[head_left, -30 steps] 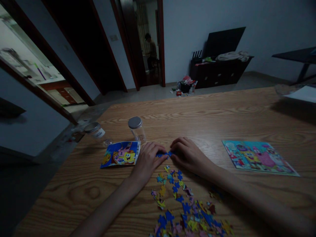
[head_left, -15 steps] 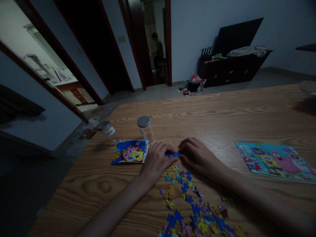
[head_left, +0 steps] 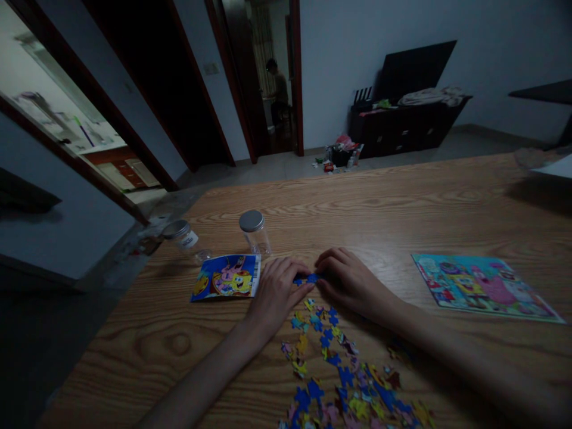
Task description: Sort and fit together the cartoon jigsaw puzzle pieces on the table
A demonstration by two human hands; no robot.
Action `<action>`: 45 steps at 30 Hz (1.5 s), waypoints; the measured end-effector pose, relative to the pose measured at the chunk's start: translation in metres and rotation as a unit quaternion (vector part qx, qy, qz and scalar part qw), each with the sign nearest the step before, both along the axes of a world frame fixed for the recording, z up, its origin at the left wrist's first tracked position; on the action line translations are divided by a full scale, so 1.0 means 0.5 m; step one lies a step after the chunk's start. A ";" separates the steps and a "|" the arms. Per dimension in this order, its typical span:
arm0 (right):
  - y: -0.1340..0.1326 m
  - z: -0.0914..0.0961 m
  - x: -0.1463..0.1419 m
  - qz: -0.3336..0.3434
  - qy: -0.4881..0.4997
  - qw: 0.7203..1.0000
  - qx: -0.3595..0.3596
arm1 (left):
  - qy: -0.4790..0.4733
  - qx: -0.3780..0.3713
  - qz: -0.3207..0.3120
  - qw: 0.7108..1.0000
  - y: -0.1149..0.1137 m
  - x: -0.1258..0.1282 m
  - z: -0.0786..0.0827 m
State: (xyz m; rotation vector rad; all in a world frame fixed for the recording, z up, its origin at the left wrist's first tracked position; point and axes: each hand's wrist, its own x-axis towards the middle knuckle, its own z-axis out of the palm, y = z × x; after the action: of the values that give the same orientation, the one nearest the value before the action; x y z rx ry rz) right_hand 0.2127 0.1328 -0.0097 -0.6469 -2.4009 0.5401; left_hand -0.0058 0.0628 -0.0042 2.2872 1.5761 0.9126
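Observation:
My left hand (head_left: 277,290) and my right hand (head_left: 348,279) meet fingertip to fingertip on the wooden table (head_left: 402,208), both pinched on small blue puzzle pieces (head_left: 308,278) held between them. A loose heap of coloured puzzle pieces (head_left: 344,375) lies just in front of the hands, toward me. A small cartoon picture card (head_left: 226,277) lies flat beside my left hand.
Two clear jars with metal lids, one upright (head_left: 254,232) and one lying on its side (head_left: 183,238), sit behind the card near the table's left edge. A larger cartoon picture sheet (head_left: 482,287) lies to the right. A person (head_left: 277,89) sits in a far doorway.
The hands stay pressed on the same blue pieces. Only the head camera has shifted slightly, swinging left and then back to the right.

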 end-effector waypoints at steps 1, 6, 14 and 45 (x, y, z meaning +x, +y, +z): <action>0.000 0.001 0.000 0.000 -0.001 1.000 0.000 | 0.002 0.001 0.002 1.000 -0.001 0.001 0.000; -0.001 0.004 -0.002 -0.002 -0.001 1.000 0.001 | -0.010 -0.004 0.013 1.000 0.001 0.001 -0.006; -0.003 0.004 0.000 -0.005 0.000 1.000 -0.002 | -0.028 -0.006 0.022 0.999 0.009 -0.005 -0.013; 0.043 -0.022 0.024 -0.101 0.211 0.918 -0.320 | 0.020 -0.029 -0.062 0.997 -0.020 -0.010 0.027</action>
State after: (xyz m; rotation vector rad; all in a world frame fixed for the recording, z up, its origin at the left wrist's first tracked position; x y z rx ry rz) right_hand 0.2248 0.1542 -0.0208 -0.9229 -1.7092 1.2538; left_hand -0.0109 0.0526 0.0092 2.3453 1.4386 0.7858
